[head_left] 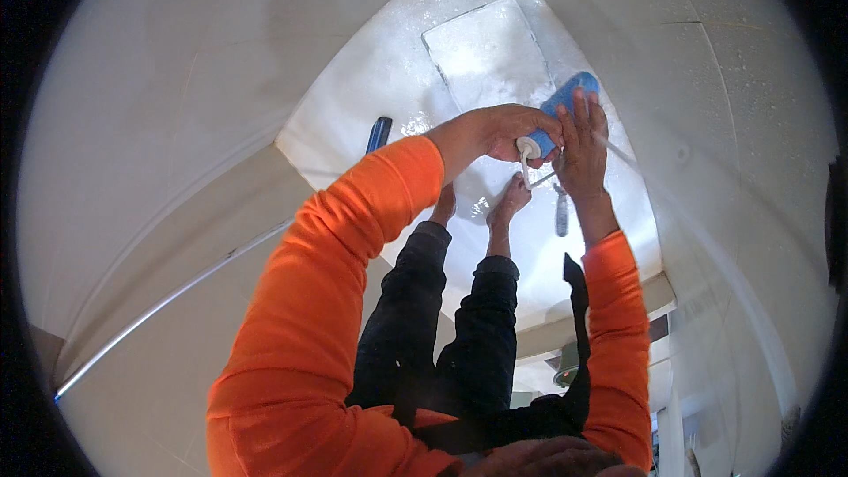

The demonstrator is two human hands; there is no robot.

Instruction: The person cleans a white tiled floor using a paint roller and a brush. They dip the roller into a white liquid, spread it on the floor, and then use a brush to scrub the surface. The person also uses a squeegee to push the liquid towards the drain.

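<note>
- I see the left hand (519, 128) curled round a fuzzy blue roller (574, 91)
- The right hand (581, 148) lies straight-fingered against it
- Its white wire frame (526, 170) bends sharply

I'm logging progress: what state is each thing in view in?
Blue roller, slanted, on its wire frame
Left hand, curled around roller
Right hand, fingers extended against roller
Grey handle, ungripped
Blue-and-black object, not held, kind unclear
Feet, bare
Rectangular panel, looks closed
White surface, shiny, perhaps wet
</note>
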